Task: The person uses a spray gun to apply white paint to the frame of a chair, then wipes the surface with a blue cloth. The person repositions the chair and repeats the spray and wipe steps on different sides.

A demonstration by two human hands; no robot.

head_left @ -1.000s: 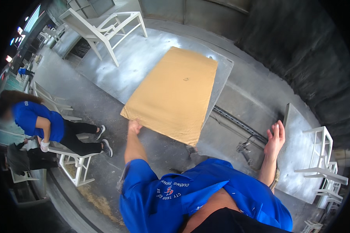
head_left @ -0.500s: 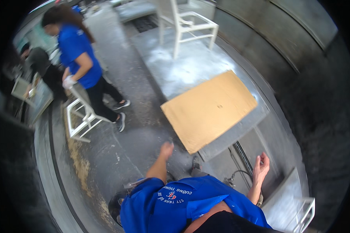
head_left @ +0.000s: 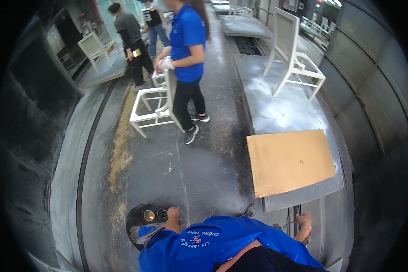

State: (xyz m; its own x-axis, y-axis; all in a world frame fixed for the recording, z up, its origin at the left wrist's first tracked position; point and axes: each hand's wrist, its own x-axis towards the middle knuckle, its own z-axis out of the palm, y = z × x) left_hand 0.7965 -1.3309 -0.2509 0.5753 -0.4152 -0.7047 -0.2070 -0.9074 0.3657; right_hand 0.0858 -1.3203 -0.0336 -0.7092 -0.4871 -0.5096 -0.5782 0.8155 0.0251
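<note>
My left hand (head_left: 173, 213) hangs beside a dark round tub or tray (head_left: 134, 222), low in the view. A small yellowish cup-like thing (head_left: 148, 215) and a blue crumpled piece (head_left: 145, 230) show in it. The fingers of that hand are too small to make out. My right hand (head_left: 304, 222) hangs at my right side with loosely bent, parted fingers and nothing seen in it. Ahead of it a flat brown cardboard sheet (head_left: 290, 163) covers the near end of a grey metal platform (head_left: 276, 109). A white chair frame (head_left: 294, 63) stands upright farther along the platform.
Ahead to the left, a person in a blue shirt (head_left: 190, 50) holds a white chair frame (head_left: 152, 111) by its back. Another person in dark clothes (head_left: 133, 41) stands beyond, near a chair on a low platform (head_left: 106, 75). Grey wall panels (head_left: 371, 68) line the right.
My view has turned right and lifted, so the cardboard sits farther right. My left hand is lower and beside the dark tub. My right hand has dropped closer to my side.
</note>
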